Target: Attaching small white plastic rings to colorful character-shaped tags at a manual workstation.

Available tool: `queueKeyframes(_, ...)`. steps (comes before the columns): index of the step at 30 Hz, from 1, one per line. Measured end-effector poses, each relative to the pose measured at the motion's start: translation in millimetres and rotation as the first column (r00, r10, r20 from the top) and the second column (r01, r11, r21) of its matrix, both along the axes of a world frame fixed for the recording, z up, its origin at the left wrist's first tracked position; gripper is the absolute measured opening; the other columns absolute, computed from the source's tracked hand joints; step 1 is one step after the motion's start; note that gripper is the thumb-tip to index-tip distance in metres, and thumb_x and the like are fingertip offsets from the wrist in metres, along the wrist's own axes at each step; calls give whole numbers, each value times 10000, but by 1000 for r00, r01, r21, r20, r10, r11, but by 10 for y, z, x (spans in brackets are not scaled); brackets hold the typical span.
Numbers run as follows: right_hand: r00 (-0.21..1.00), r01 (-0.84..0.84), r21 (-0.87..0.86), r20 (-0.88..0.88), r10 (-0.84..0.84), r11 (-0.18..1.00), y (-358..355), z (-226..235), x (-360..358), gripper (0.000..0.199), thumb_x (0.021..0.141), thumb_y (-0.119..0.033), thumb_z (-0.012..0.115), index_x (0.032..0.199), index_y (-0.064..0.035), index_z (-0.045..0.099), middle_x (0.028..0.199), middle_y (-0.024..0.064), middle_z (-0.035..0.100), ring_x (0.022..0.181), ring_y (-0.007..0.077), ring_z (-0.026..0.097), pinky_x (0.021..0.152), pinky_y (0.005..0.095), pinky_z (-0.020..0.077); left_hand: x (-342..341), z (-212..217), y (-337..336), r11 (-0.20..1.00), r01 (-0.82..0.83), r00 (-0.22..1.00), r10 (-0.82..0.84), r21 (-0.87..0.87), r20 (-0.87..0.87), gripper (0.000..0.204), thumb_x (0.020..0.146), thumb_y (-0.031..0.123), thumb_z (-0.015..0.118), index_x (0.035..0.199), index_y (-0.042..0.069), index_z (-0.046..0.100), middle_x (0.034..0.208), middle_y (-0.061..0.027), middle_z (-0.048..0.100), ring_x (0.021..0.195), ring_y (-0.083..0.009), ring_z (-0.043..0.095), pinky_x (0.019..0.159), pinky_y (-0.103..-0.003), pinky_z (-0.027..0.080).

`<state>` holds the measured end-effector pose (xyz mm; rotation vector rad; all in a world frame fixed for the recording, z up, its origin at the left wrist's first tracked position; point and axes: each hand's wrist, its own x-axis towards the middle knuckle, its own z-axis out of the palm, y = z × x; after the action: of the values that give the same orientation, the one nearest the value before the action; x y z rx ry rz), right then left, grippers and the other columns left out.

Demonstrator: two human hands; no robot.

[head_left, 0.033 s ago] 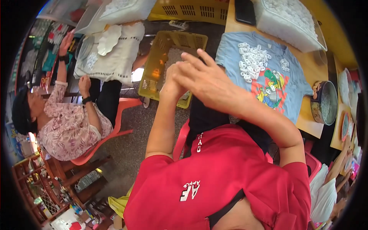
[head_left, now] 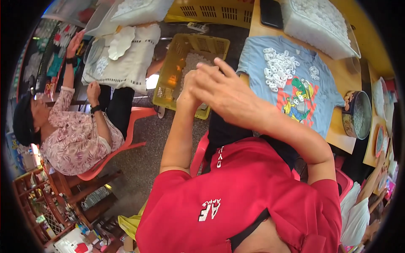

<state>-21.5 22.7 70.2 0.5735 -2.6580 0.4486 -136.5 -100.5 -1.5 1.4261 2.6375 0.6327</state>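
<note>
We see our hands together before our chest, the right hand [head_left: 225, 95] laid over the left hand [head_left: 190, 86]. Just beyond them a basket [head_left: 168, 80] sits on the floor with small pieces in it. To its right a shirt [head_left: 295, 84] lies on the table [head_left: 344, 71], pieces [head_left: 278, 67] heaped on it; a tin [head_left: 356, 116] stands at the shirt's right. A seated person [head_left: 76, 135] is at our left.
</note>
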Motion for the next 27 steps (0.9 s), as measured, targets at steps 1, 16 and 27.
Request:
queueKeyframes(1,995,-101,-36,20,101,994,-51,30,35,382,817,-88,557,1195,-43,592,1309,143,542,1335,332,419,1135,519,269,-3,-76,6,998,42,999,-44,47,31,222,858,216,687,1032,78,683,969,-118,681,964,-302,626,816,-424,504)
queueKeyframes(16,982,-188,-147,-36,184,971,-249,-19,20,329,717,-60,615,1045,-27,609,1142,164,579,1204,336,498,1076,511,316,1,38,22,996,-78,994,75,-41,-73,308,881,288,631,1128,104,638,1091,-131,667,1062,-325,602,853,-433,480)
queueKeyframes(27,966,-255,-297,-50,252,920,-365,69,216,461,767,-59,604,1227,-74,586,974,121,580,939,294,581,839,420,457,-90,119,234,964,-71,997,66,-258,-29,370,920,340,590,1188,86,610,1022,-161,689,968,-351,647,818,-473,502)
